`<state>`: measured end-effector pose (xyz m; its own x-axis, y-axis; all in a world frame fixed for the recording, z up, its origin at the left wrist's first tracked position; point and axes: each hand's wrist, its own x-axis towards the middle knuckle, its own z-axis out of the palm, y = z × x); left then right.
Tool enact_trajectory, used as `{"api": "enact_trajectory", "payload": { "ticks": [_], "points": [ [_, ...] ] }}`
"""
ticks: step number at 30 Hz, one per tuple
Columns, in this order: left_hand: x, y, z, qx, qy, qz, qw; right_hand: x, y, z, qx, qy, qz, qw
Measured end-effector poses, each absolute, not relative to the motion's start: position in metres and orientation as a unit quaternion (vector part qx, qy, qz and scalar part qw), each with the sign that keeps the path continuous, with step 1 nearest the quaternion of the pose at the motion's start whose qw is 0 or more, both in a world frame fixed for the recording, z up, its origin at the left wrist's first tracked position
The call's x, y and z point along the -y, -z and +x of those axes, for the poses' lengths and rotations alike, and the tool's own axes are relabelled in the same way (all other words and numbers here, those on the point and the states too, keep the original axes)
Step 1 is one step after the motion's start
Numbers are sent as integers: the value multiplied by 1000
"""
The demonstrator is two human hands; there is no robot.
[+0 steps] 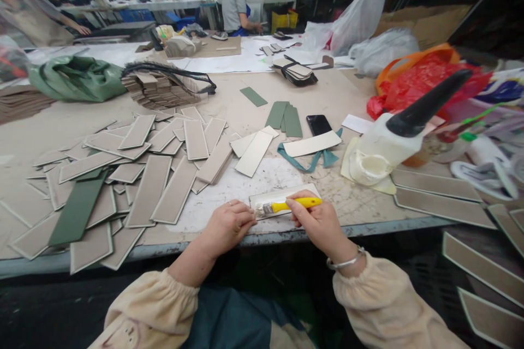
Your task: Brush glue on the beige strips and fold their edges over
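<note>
So right hand is pinching a yellow brush over a strip, left hand fingers pressing its edge.

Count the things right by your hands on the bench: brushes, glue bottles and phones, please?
Brushes: 1, the brush in the right hand, over a strip that the left hand steadies.
Glue bottles: 1, the bottle lying tilted.
Phones: 1, the phone.
Total: 3
</note>
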<state>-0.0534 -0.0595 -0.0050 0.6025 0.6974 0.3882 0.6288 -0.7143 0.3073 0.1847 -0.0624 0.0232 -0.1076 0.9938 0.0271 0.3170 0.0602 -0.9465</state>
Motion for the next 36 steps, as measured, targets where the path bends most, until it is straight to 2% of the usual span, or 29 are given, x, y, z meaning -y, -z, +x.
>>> {"api": "enact_trajectory", "payload": {
  "ticks": [20, 25, 28, 36],
  "points": [
    [60, 9, -53, -391, -242, 884, 79, 52, -43, 264, 717, 4, -622, 314],
    [61, 8, -53, -391, -230, 888, 79, 61, -52, 263, 723, 95, -581, 362],
    [61, 5, -52, -393, -225, 888, 79, 62, -48, 258, 749, 109, -543, 365],
    [60, 6, -51, -399, -219, 886, 86, 76, -32, 219, 817, 85, -495, 284]
  ]
}}
